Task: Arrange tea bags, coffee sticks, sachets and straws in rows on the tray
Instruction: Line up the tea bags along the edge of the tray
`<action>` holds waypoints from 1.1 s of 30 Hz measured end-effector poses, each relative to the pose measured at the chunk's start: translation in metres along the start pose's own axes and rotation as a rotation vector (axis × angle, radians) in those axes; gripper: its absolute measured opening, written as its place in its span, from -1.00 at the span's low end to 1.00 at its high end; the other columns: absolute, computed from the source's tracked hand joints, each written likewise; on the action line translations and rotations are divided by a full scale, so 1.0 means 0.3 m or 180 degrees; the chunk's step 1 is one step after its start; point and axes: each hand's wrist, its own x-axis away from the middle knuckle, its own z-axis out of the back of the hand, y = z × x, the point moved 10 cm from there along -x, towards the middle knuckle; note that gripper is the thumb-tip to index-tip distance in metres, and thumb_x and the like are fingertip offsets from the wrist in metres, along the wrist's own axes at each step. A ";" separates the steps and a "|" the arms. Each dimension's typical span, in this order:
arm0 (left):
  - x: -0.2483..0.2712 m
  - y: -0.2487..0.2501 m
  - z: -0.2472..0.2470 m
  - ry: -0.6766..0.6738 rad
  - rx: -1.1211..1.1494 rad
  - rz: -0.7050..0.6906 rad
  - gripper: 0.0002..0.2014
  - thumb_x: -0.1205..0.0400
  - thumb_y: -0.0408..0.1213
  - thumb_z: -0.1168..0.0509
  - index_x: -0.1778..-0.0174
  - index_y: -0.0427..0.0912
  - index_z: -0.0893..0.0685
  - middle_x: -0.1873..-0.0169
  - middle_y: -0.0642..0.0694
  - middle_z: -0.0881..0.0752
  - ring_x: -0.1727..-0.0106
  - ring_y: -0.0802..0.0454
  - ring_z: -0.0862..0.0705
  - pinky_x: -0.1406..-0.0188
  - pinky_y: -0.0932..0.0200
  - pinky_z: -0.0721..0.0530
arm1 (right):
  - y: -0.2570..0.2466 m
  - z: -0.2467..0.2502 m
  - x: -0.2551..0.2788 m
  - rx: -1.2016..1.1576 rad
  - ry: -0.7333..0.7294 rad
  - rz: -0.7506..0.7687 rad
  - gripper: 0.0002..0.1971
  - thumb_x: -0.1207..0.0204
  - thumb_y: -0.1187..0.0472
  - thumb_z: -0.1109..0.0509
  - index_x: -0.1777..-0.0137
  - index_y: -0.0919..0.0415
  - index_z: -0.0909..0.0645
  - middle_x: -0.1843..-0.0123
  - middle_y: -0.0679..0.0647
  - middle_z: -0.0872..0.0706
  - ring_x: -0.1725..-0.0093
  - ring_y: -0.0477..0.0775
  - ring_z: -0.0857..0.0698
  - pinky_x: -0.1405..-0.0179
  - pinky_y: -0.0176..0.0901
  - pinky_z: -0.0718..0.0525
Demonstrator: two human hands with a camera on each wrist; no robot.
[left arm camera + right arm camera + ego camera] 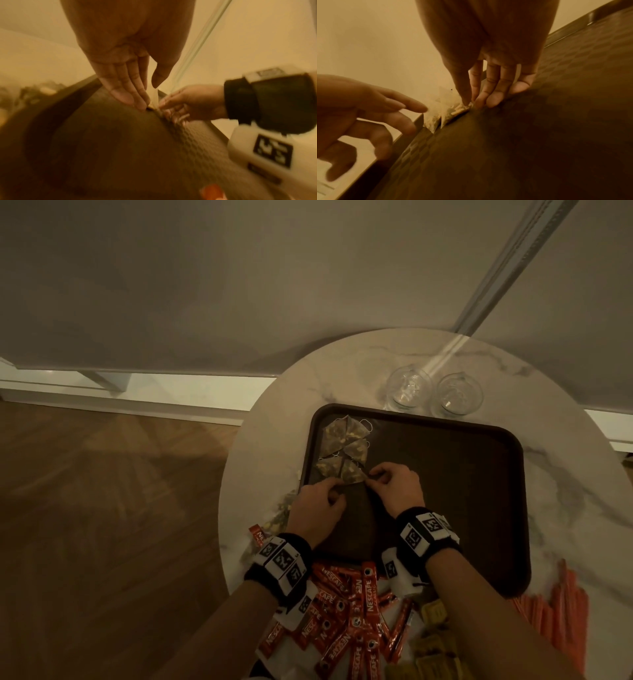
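A dark brown tray (445, 491) lies on a round marble table (565, 474). Several pyramid tea bags (346, 440) stand in a column at the tray's far left. Both hands meet at the nearest tea bag (352, 474). My right hand (371, 477) pinches its right corner between thumb and forefinger, which shows close up in the right wrist view (470, 101). My left hand (334, 486) touches the bag's left side with straight fingertips (137, 104), thumb apart. The tea bag (452, 111) rests on the tray floor near the left rim.
Red coffee sticks (346, 611) lie heaped at the table's near edge, with yellow sachets (435, 614) beside them and orange straws (565, 607) to the right. Two glasses (407, 390) (459, 395) stand behind the tray. More tea bags (284, 508) lie left of the tray.
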 end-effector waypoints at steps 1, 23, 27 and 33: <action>0.013 -0.001 0.025 0.0005 0.0203 -0.0014 -0.72 -0.65 -0.19 -0.28 -0.28 -0.01 -0.68 0.13 0.07 -0.77 0.16 0.14 -0.72 0.03 0.16 -0.74 | 0.008 0.005 0.007 -0.0062 0.0013 -0.0030 -0.86 -0.50 0.10 -0.52 -0.03 0.01 -0.71 0.18 -0.10 -0.69 0.08 -0.07 -0.68 -0.02 -0.09 -0.70; 0.257 -0.304 0.234 0.0186 -0.0737 0.0013 -0.72 -0.58 -0.10 -0.38 -0.21 0.04 -0.68 -0.16 0.09 -0.62 -0.13 0.11 -0.59 -0.01 0.13 -0.60 | -0.034 -0.160 0.394 0.1922 -0.0958 0.0190 -0.43 -0.69 0.14 -0.19 -0.68 0.18 -0.17 -0.68 0.20 -0.26 -0.69 0.31 -0.06 -0.65 0.25 -0.18; 0.236 -0.298 0.210 0.0421 -0.0991 0.0098 -0.89 -0.63 -0.10 -0.34 -0.01 0.04 -0.72 -0.03 0.08 -0.69 0.03 0.13 -0.64 0.17 0.21 -0.55 | -0.054 -0.150 0.404 0.1966 -0.1005 0.0112 -0.48 -0.67 0.14 -0.23 -0.61 0.20 -0.29 -0.63 0.26 -0.32 -0.68 0.31 -0.11 -0.62 0.22 -0.26; 0.246 -0.242 0.265 0.0574 -0.0622 -0.0025 -0.89 -0.66 -0.11 -0.31 0.17 0.02 -0.63 0.15 0.12 -0.63 0.07 0.11 -0.63 0.17 0.20 -0.50 | -0.065 -0.129 0.436 0.1353 -0.1020 0.0044 -0.59 -0.62 0.15 -0.30 -0.46 0.06 -0.49 -0.50 0.29 -0.44 -0.40 0.28 -0.54 -0.37 0.12 -0.61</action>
